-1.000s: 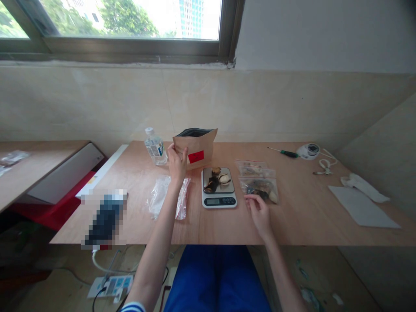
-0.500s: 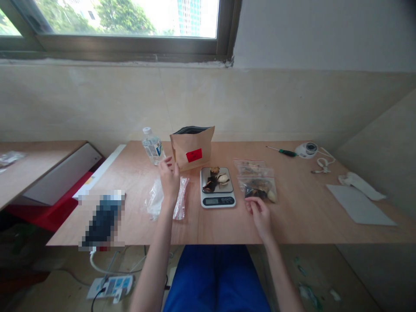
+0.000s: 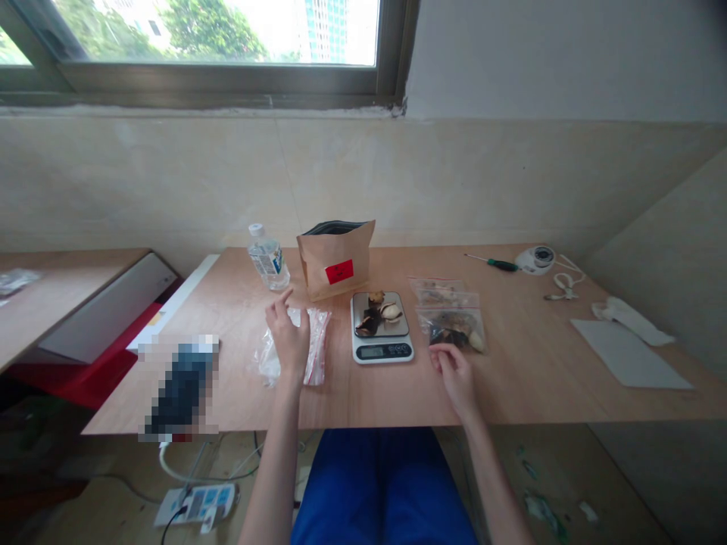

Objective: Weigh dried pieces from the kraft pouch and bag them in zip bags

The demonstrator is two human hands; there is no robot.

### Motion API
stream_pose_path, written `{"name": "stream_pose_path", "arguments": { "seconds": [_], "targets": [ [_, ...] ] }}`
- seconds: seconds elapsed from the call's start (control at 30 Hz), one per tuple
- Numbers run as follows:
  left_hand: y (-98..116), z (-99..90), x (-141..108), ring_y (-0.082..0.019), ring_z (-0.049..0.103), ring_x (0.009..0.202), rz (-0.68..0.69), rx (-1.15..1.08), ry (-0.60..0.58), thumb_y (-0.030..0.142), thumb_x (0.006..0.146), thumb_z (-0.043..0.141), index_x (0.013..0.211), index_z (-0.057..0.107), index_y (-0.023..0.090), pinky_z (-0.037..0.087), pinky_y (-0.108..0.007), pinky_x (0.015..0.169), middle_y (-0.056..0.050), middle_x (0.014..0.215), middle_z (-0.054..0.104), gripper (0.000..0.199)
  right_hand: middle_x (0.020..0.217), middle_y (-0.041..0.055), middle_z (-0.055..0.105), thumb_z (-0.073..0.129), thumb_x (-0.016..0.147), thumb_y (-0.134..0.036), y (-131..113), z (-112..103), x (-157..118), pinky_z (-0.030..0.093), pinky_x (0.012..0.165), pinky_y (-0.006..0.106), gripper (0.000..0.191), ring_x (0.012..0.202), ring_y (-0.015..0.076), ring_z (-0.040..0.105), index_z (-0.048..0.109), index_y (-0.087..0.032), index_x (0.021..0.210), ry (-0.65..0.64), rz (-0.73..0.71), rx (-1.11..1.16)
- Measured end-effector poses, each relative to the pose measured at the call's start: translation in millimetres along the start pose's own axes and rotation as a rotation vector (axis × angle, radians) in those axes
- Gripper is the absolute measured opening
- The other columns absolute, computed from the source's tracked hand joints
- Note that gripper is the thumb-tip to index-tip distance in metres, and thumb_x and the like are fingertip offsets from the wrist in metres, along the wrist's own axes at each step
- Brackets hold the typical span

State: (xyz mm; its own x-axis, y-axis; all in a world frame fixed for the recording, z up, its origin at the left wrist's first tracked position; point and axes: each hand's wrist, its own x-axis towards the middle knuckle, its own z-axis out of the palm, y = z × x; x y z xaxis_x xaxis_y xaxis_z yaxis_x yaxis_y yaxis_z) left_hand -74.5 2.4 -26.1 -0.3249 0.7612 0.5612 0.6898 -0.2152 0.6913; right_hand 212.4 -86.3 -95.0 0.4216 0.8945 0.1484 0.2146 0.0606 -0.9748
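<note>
My left hand (image 3: pixel 288 338) hovers over or rests on a clear plastic zip bag (image 3: pixel 273 363), with its index finger raised, and holds nothing I can see. A second, red-edged strip of that plastic (image 3: pixel 318 348) lies just to its right. My right hand (image 3: pixel 454 376) rests on the tabletop, fingers loosely curled, just below a zip bag of dark and pale dried pieces (image 3: pixel 453 329). Between my hands stands a digital kitchen scale (image 3: pixel 380 352), with similar dried pieces on its steel plate. Behind it stands a kraft paper pouch (image 3: pixel 335 261) with a red label.
A water bottle (image 3: pixel 266 257) stands left of the pouch. Another zip bag (image 3: pixel 438 289) lies behind the first. At the far right are a screwdriver (image 3: pixel 494 263), a white cabled device (image 3: pixel 537 259), and a grey sheet (image 3: pixel 628 356). A pixelated object (image 3: pixel 182 386) covers the left front.
My left hand has moved down and left, away from the pouch, to above the clear plastic bag, and its fingers have spread. My right hand has barely moved.
</note>
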Motion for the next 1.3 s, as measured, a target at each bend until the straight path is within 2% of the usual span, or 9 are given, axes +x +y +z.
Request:
{"name": "stream_pose_path", "arguments": {
  "seconds": [0.17, 0.33, 0.5, 0.6, 0.73, 0.87, 1.03, 1.17, 1.3],
  "targets": [
    [54, 15.2, 66, -0.025, 0.032, 0.130, 0.231, 0.053, 0.029, 0.018, 0.079, 0.050, 0.132, 0.041, 0.026, 0.021, -0.044, 0.108, -0.008, 0.140, 0.039, 0.055, 0.061, -0.0003, 0.053, 0.050, 0.081, -0.036, 2, -1, 1, 0.039, 0.050, 0.025, 0.022, 0.054, 0.0138, 0.048, 0.062, -0.018, 0.081, 0.008, -0.001, -0.020],
    [62, 28.6, 95, -0.032, 0.020, 0.135, 0.307, 0.150, -0.144, 0.021, 0.078, 0.053, 0.121, 0.053, 0.029, 0.018, -0.052, 0.105, -0.004, 0.143, 0.038, 0.044, 0.084, 0.0064, 0.058, 0.045, 0.086, -0.031, -5, 3, 2, 0.047, 0.063, 0.030, 0.021, 0.073, 0.0178, 0.055, 0.063, -0.018, 0.088, -0.032, -0.188, -0.163],
    [58, 24.7, 85, -0.029, 0.036, 0.125, 0.316, 0.152, -0.169, 0.028, 0.082, 0.051, 0.111, 0.058, 0.027, 0.025, -0.046, 0.102, -0.005, 0.135, 0.047, 0.030, 0.109, 0.0098, 0.051, 0.044, 0.088, -0.021, -43, 38, 13, 0.042, 0.091, 0.039, 0.031, 0.103, 0.0221, 0.051, 0.060, -0.024, 0.115, -0.205, -0.569, -0.452],
    [60, 22.4, 77, -0.028, 0.040, 0.120, 0.319, 0.149, -0.152, 0.029, 0.082, 0.051, 0.109, 0.059, 0.027, 0.028, -0.043, 0.099, -0.005, 0.133, 0.049, 0.028, 0.121, 0.0090, 0.051, 0.044, 0.087, -0.016, -66, 70, 25, 0.041, 0.091, 0.042, 0.039, 0.104, 0.0241, 0.049, 0.054, -0.027, 0.123, -0.350, -0.727, -0.646],
    [60, 20.7, 71, -0.028, 0.042, 0.116, 0.318, 0.163, -0.161, 0.030, 0.082, 0.052, 0.109, 0.059, 0.028, 0.031, -0.042, 0.096, -0.004, 0.131, 0.049, 0.027, 0.111, 0.0093, 0.059, 0.047, 0.084, -0.008, -72, 94, 42, 0.041, 0.082, 0.041, 0.034, 0.095, 0.0256, 0.050, 0.064, -0.024, 0.110, -0.465, -0.848, -0.849],
    [58, 18.5, 68, -0.028, 0.042, 0.115, 0.331, 0.171, -0.174, 0.031, 0.083, 0.051, 0.108, 0.059, 0.028, 0.031, -0.042, 0.095, -0.004, 0.131, 0.049, 0.026, 0.095, 0.0086, 0.063, 0.049, 0.086, -0.012, -60, 90, 50, 0.039, 0.080, 0.039, 0.025, 0.092, 0.0250, 0.050, 0.066, -0.023, 0.101, -0.456, -0.913, -0.900],
    [59, 18.6, 64, -0.028, 0.041, 0.114, 0.312, 0.172, -0.175, 0.031, 0.083, 0.051, 0.107, 0.059, 0.029, 0.030, -0.041, 0.094, -0.004, 0.130, 0.050, 0.025, 0.099, 0.0089, 0.062, 0.047, 0.088, -0.013, -52, 80, 47, 0.037, 0.078, 0.037, 0.027, 0.092, 0.0239, 0.050, 0.065, -0.024, 0.105, -0.413, -0.891, -0.863],
    [59, 15.9, 61, -0.027, 0.042, 0.114, 0.316, 0.159, -0.178, 0.034, 0.086, 0.049, 0.105, 0.060, 0.029, 0.029, -0.041, 0.095, -0.003, 0.131, 0.050, 0.023, 0.102, 0.0091, 0.061, 0.045, 0.085, -0.009, -56, 77, 43, 0.037, 0.078, 0.037, 0.036, 0.093, 0.0246, 0.051, 0.062, -0.023, 0.114, -0.398, -0.866, -0.865],
    [59, 9.3, 54, -0.024, 0.044, 0.112, 0.343, 0.147, -0.179, 0.038, 0.090, 0.042, 0.102, 0.062, 0.028, 0.030, -0.039, 0.094, -0.004, 0.129, 0.051, 0.026, 0.100, 0.0087, 0.059, 0.042, 0.083, -0.007, -72, 70, 42, 0.040, 0.083, 0.037, 0.038, 0.093, 0.0237, 0.052, 0.062, -0.021, 0.112, -0.256, -0.763, -0.714]
  ]
}}
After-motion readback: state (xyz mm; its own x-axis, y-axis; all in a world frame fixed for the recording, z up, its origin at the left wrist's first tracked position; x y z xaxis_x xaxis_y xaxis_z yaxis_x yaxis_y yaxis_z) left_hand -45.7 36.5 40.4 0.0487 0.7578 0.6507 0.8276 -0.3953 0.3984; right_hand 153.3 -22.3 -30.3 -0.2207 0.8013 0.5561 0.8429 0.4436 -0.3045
